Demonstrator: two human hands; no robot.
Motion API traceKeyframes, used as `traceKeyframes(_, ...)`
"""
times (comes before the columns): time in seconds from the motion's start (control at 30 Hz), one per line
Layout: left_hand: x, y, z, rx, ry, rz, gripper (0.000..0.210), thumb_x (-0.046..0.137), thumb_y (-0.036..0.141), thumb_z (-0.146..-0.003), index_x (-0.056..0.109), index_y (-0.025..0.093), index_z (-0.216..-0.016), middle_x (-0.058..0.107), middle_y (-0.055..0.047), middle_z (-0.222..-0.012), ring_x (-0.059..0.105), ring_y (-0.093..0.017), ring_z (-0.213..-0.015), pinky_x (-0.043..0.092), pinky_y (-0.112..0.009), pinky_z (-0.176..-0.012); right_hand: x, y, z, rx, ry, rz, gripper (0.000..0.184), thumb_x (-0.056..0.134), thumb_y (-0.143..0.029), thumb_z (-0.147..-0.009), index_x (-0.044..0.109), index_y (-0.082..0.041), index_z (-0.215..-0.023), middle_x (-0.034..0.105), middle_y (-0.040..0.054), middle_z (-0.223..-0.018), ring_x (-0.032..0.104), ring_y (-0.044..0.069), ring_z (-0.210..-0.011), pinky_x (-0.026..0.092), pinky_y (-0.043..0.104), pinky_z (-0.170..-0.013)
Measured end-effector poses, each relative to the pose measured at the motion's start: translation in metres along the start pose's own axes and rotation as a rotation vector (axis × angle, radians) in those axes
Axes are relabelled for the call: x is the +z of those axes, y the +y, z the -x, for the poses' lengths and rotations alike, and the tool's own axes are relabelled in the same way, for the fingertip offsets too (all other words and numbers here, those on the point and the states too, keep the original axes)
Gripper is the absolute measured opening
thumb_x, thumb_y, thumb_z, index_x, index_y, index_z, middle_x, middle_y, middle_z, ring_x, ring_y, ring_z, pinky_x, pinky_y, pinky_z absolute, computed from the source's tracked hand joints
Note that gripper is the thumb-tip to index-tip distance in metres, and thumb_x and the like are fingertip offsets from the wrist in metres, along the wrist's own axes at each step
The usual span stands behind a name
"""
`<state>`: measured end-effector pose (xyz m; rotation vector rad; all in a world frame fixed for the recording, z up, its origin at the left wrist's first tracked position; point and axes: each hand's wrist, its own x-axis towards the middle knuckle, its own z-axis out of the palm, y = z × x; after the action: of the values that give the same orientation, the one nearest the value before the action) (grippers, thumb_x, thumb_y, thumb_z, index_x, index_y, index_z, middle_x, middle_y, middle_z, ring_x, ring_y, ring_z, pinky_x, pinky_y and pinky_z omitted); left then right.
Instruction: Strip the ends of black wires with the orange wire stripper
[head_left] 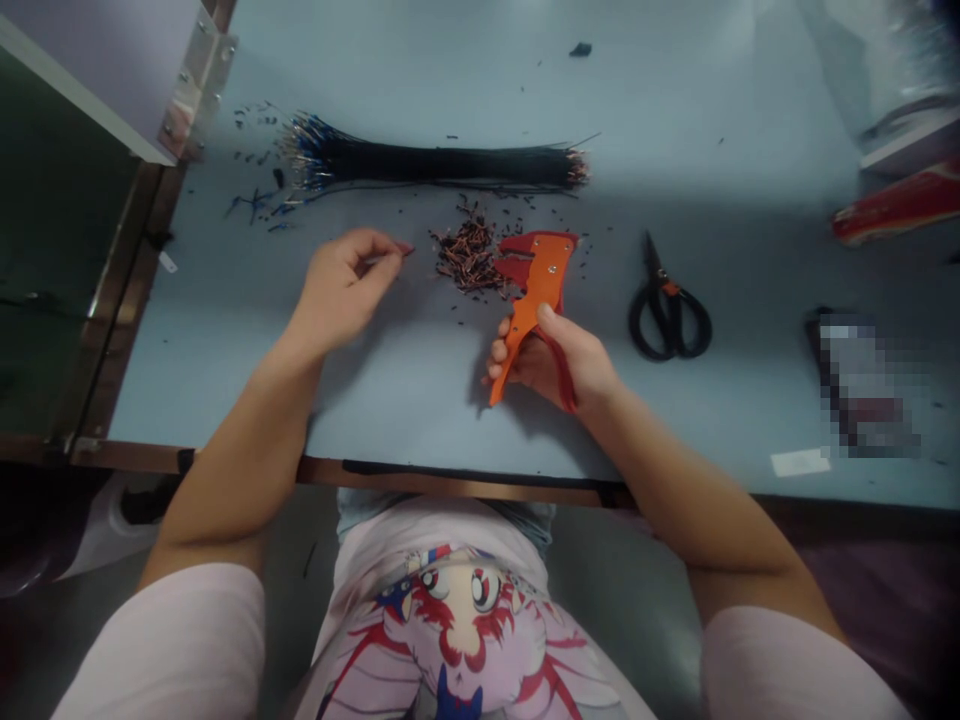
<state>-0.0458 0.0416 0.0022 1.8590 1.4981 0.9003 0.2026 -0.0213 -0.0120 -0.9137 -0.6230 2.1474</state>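
Note:
My right hand (574, 360) is wrapped round the handles of an orange and red wire stripper (550, 262), whose jaws point left. Those jaws are at the right edge of a pile of short copper wire scraps (466, 255) with dark bits of insulation around it. To the left of the pile, my left hand (341, 290) is raised with thumb and fingers pinched together. A small reddish tip shows at the pinch; whether it is a fingertip or something held I cannot make out. Behind both hands lies a long bundle of black wires (450, 165), with blue and metal ends at left and bare copper ends at right.
Black-handled scissors (667, 315) lie right of the stripper. Farther right are a blurred-out phone-like object (862, 385), a white label (800, 462) and a red object (896, 205). A cabinet-like box (112, 60) borders the table's left. Loose scraps are scattered near the bundle's left end.

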Motion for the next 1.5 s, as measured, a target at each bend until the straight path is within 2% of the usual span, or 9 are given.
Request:
traceKeyframes(0.1,-0.003,-0.003,-0.001,-0.033,0.063,-0.008,0.013,0.055,0.027,-0.083,0.066,0.023,-0.077,0.068,0.000,-0.080,0.059,-0.016,-0.076,0.042,-0.026,-0.073,-0.001,0.000,-0.002,-0.001,0.016,-0.010,0.035,0.059,-0.051,-0.082,0.058,-0.017,-0.086,0.062,0.0060,-0.076,0.064,0.022,-0.069,0.055,0.042,-0.070)
traceKeyframes(0.33,0.010,-0.017,0.002,-0.056,-0.054,-0.228,0.013,0.058,0.029,-0.079,0.067,0.021,-0.077,0.067,-0.005,-0.075,0.059,-0.021,-0.076,0.042,-0.032,-0.076,-0.004,0.001,-0.005,0.027,0.040,-0.035,0.034,0.059,-0.050,-0.082,0.056,-0.016,-0.087,0.063,0.0066,-0.075,0.065,0.022,-0.068,0.055,0.042,-0.070)
traceKeyframes(0.47,0.027,-0.012,0.002,0.032,-0.194,0.019,0.014,0.058,0.029,-0.079,0.069,0.020,-0.083,0.071,-0.006,-0.095,0.061,-0.021,-0.092,0.043,-0.031,-0.086,-0.004,0.001,-0.006,0.033,0.061,-0.052,0.034,0.058,-0.049,-0.083,0.056,-0.015,-0.088,0.063,0.0068,-0.075,0.065,0.022,-0.068,0.056,0.043,-0.071)
traceKeyframes(0.53,0.031,-0.011,0.001,0.046,-0.185,0.149,0.012,0.060,0.028,-0.079,0.069,0.020,-0.081,0.070,-0.005,-0.101,0.061,-0.020,-0.097,0.043,-0.030,-0.090,-0.004,0.001,-0.006,0.023,0.067,-0.061,0.034,0.058,-0.048,-0.083,0.056,-0.014,-0.087,0.063,0.0067,-0.075,0.065,0.022,-0.068,0.056,0.043,-0.071)
traceKeyframes(0.7,0.027,-0.009,-0.002,-0.117,-0.006,0.454,0.018,0.063,0.038,-0.080,0.065,0.020,-0.081,0.066,-0.001,-0.074,0.059,-0.012,-0.065,0.046,-0.023,-0.061,-0.004,0.002,-0.006,0.030,0.074,-0.062,0.033,0.057,-0.048,-0.084,0.056,-0.014,-0.087,0.064,0.0069,-0.075,0.066,0.022,-0.067,0.057,0.043,-0.070)
traceKeyframes(0.83,0.022,0.003,0.002,-0.244,-0.100,0.656,0.023,0.061,0.044,-0.083,0.061,0.021,-0.081,0.058,0.002,-0.064,0.051,-0.007,-0.047,0.038,-0.019,-0.043,-0.004,0.002,-0.007,0.029,0.072,-0.063,0.033,0.060,-0.047,-0.081,0.057,-0.014,-0.087,0.065,0.0073,-0.075,0.066,0.023,-0.068,0.057,0.043,-0.069)
traceKeyframes(1.17,0.022,0.014,0.013,-0.142,-0.260,0.744,0.027,0.064,0.049,-0.079,0.063,0.023,-0.084,0.058,0.003,-0.061,0.051,-0.007,-0.047,0.039,-0.019,-0.042,-0.005,0.003,-0.007,0.020,0.053,-0.064,0.033,0.060,-0.046,-0.082,0.057,-0.014,-0.089,0.065,0.0075,-0.077,0.066,0.022,-0.068,0.057,0.044,-0.072)
traceKeyframes(1.3,0.028,0.014,0.016,0.008,-0.153,0.567,0.021,0.066,0.039,-0.079,0.066,0.020,-0.088,0.064,0.001,-0.065,0.058,-0.009,-0.056,0.046,-0.021,-0.052,-0.007,0.003,-0.005,0.016,0.022,-0.021,0.034,0.067,-0.043,-0.076,0.057,-0.014,-0.089,0.065,0.0066,-0.076,0.067,0.022,-0.068,0.057,0.043,-0.072)
traceKeyframes(1.5,0.032,0.012,0.018,0.269,0.204,0.068,0.006,0.061,0.026,-0.084,0.065,0.021,-0.084,0.070,0.000,-0.080,0.064,-0.014,-0.079,0.048,-0.029,-0.078,0.001,0.005,0.006,-0.010,-0.082,0.189,0.032,0.074,-0.033,-0.073,0.058,-0.013,-0.093,0.064,0.0052,-0.076,0.066,0.020,-0.069,0.057,0.038,-0.068)
